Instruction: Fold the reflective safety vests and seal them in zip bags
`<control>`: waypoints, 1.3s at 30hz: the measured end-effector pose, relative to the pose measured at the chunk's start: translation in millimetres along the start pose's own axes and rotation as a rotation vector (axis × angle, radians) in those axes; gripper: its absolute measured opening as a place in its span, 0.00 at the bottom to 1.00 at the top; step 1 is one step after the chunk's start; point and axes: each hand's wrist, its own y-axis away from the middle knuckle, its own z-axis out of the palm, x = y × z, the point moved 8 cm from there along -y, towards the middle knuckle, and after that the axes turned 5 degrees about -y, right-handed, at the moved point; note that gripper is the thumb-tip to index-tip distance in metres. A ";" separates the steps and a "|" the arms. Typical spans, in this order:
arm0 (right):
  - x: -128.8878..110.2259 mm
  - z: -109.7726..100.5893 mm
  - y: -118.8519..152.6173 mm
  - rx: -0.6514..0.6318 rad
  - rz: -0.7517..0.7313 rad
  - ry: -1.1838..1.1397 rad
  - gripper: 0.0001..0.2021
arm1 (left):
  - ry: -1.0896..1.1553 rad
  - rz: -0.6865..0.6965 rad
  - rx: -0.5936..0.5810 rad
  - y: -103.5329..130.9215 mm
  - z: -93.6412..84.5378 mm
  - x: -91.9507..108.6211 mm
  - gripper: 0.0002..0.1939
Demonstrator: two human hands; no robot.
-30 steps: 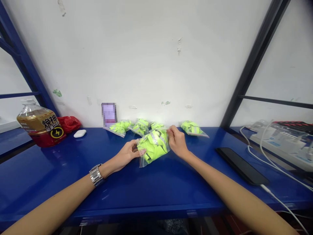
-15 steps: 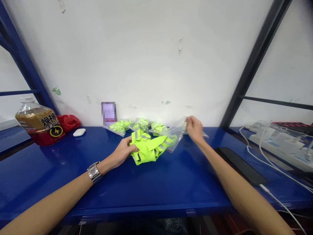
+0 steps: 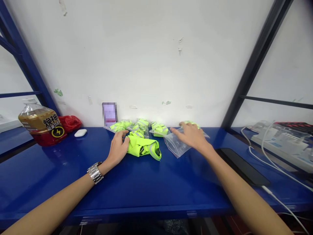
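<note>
Your flat, clear plastic bag [image 3: 175, 148] has come off toward three o'clock, beneath your spread right grip [image 3: 193, 134], while your left grip [image 3: 118, 146], pinch unclear, probably steadies the neon-yellow, silver-striped cloth bundle [image 3: 141, 147].

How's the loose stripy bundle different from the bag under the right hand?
The bundle is bright yellow-green with silvery stripes; the bag is see-through. The bundle is crumpled, while the bag looks flatter. The bundle is beside the left hand, the bag under the right hand. Both are on the blue table.
</note>
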 end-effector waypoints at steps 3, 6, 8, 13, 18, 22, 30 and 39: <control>-11.1 21.9 5.5 -0.202 -0.148 -0.005 0.31 | -0.144 0.251 0.008 8.2 -0.5 29.2 0.15; -20.6 37.5 12.3 -0.391 -0.375 -0.095 0.24 | -0.180 0.359 -0.027 14.9 3.7 43.5 0.14; -20.4 41.4 15.4 -0.488 -0.454 -0.163 0.24 | -0.194 0.382 -0.057 16.8 6.5 46.6 0.14; -5.8 46.5 8.8 -0.506 -0.505 -0.231 0.29 | -0.221 0.450 -0.061 20.2 8.0 51.8 0.12; 14.6 44.0 -11.1 -0.201 -0.444 0.017 0.29 | -0.245 0.549 -0.068 26.6 11.2 58.6 0.11; 14.2 23.1 -14.5 -0.034 -0.272 0.094 0.21 | -0.280 0.596 -0.098 30.3 12.8 62.4 0.12; -1.2 52.0 7.1 -0.417 -0.361 -0.052 0.41 | -0.403 0.724 -0.244 43.3 27.2 76.6 0.22; 23.8 66.3 -13.3 -0.279 -0.362 0.093 0.34 | -0.622 0.750 -0.263 41.8 31.8 68.7 0.34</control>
